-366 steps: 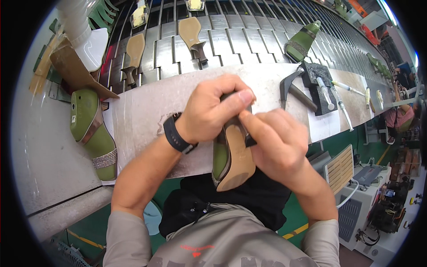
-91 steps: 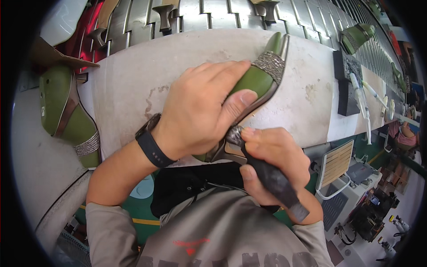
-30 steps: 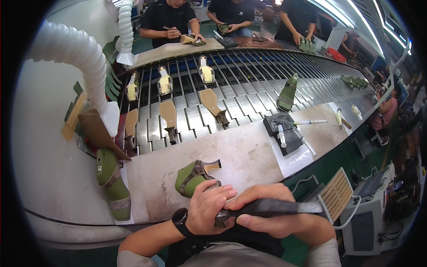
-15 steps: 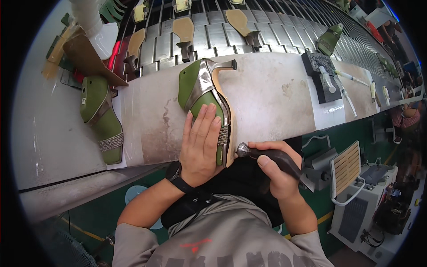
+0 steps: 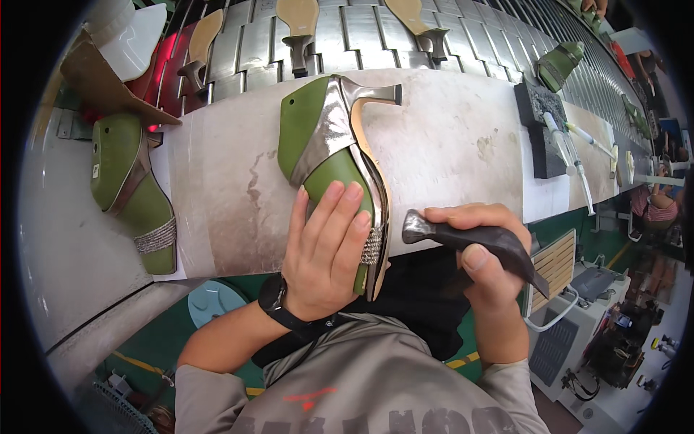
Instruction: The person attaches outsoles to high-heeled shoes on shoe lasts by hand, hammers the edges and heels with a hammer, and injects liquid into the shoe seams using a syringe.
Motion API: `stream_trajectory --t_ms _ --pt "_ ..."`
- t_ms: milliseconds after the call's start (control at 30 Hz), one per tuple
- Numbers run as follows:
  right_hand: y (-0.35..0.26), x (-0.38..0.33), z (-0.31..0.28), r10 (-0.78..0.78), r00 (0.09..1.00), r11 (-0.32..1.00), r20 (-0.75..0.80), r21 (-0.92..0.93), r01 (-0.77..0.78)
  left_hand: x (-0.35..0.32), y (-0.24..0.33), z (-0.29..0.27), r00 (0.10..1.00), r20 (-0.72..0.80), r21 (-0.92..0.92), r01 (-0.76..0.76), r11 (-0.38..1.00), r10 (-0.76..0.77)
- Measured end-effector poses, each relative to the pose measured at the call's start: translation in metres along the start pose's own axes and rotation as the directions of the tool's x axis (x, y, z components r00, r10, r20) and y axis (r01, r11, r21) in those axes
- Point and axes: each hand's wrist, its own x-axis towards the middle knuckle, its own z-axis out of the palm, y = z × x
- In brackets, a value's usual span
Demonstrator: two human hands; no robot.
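Note:
A high-heeled sandal on a green shoe last lies on its side near the table's front edge, its metallic heel pointing right. Over its forefoot my left hand is laid with fingers together, holding the sandal; the thumb is hidden. Just right of the toe, my right hand is closed round a dark shoemaker's hammer. The hammer's flared metal face points left toward the sandal's sole edge, with a gap between them. A matching sandal on a green last rests at the left.
Behind the table runs a slatted metal conveyor carrying several tan soles with heels. On the right stand a dark block and syringes. A brown board leans at far left; a blue stool is below.
My right hand has drawn the hammer right and slightly up, away from the sandal's toe. The left hand stays on the sandal. The view has shifted.

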Motion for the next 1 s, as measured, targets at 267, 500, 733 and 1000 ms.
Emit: stream_trajectory --t_ms 267,500,733,1000 --pt "-0.007 0.051 -0.004 -0.062 0.925 0.936 0.374 -0.299 0.184 0.004 0.005 0.005 0.992 -0.094 -0.039 0.085 0.996 -0.089" --pt "-0.029 0.040 0.015 -0.098 0.855 0.784 0.510 -0.490 0.382 0.004 0.005 0.004 0.993 -0.088 -0.043 0.080 0.996 -0.083" --pt "-0.021 -0.011 0.026 -0.082 0.841 0.812 0.534 -0.453 0.368 0.003 0.000 0.000 1.000 -0.018 0.026 0.017 1.000 -0.017" --pt "-0.019 -0.016 -0.001 0.243 0.970 0.969 0.021 -0.045 -0.241 0.051 -0.048 -0.057 0.982 0.188 -0.436 0.107 0.893 -0.026"
